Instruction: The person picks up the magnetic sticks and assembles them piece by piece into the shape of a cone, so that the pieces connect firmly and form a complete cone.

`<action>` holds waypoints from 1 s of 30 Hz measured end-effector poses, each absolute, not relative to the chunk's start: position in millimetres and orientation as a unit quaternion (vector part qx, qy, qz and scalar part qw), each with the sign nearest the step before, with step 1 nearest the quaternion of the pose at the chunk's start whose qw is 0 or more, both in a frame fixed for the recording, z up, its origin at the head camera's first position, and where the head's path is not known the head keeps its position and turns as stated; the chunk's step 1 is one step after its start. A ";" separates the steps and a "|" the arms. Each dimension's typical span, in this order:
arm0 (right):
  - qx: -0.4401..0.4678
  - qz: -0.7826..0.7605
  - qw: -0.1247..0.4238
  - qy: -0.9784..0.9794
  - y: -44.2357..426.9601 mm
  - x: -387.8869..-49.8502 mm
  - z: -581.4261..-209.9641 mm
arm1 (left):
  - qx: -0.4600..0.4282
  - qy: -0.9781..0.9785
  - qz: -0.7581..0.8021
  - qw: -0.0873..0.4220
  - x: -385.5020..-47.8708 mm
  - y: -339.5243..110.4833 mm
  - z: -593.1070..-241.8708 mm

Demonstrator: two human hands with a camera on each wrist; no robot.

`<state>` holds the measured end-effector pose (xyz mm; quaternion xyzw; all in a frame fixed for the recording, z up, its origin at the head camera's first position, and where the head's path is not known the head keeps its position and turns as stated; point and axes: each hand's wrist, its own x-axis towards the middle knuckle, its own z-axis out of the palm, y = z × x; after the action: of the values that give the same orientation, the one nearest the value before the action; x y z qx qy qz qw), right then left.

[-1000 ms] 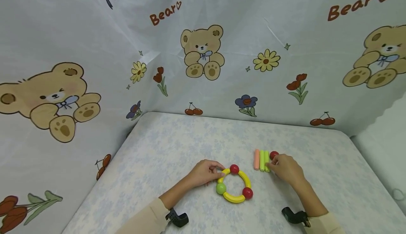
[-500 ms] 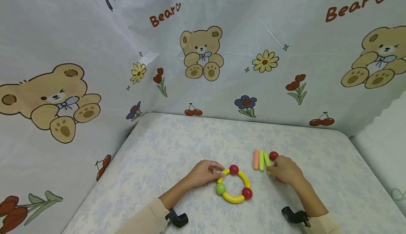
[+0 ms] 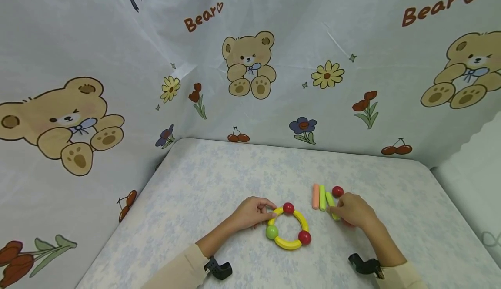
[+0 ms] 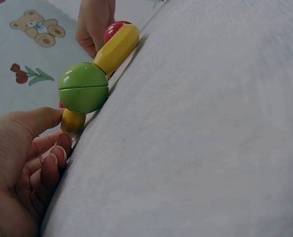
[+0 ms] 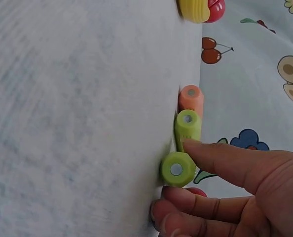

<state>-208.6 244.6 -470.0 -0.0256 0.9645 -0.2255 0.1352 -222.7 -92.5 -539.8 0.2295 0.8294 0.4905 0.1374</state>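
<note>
A ring of yellow curved magnetic rods (image 3: 288,244), joined by two red balls and a green ball (image 4: 83,88), lies flat on the table. My left hand (image 3: 251,214) pinches the ring's left yellow rod between thumb and fingers. To the right, my right hand (image 3: 355,210) pinches a light-green magnetic rod (image 5: 176,169) by its near end; the rod slants on the table. Beside it lie another light-green rod (image 3: 322,198) and an orange rod (image 3: 315,196). Just beyond the right fingers sits a red ball (image 3: 338,191). A reddish thing (image 3: 347,223) under the right hand is mostly hidden.
The pale patterned table (image 3: 219,171) has its far edge against a hanging bear-print cloth (image 3: 289,97). Black wrist cameras are strapped to both arms, the right one (image 3: 364,266) close above the table.
My right hand has drawn the rightmost light-green rod away from its neighbour, slightly nearer and tilted. The left hand and the ring have stayed in place.
</note>
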 end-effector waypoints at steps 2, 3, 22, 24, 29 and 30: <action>-0.021 -0.226 0.136 0.964 245.2 -208.8 -470.8 | 0.230 0.829 0.491 0.138 -222.3 -92.2 -538.9; -0.019 -0.226 0.138 0.964 245.5 -208.7 -470.7 | 0.231 0.829 0.491 0.138 -222.3 -92.2 -538.6; -0.075 -0.345 0.114 0.929 236.9 -206.8 -449.6 | 0.239 0.824 0.497 0.130 -221.8 -94.8 -543.1; -0.083 -0.357 0.111 0.924 233.2 -206.8 -450.2 | 0.237 0.824 0.497 0.131 -221.5 -94.2 -542.9; -0.110 -0.379 0.099 0.913 225.7 -208.3 -453.9 | 0.238 0.826 0.493 0.134 -221.6 -93.1 -541.5; -0.118 -0.385 0.096 0.910 224.2 -208.7 -455.0 | 0.238 0.826 0.494 0.134 -221.4 -93.2 -541.0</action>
<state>-208.7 224.2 -455.0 -0.1178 0.9101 -0.3855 0.0959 -221.4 -93.2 -541.0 0.2379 0.8256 0.4939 0.1335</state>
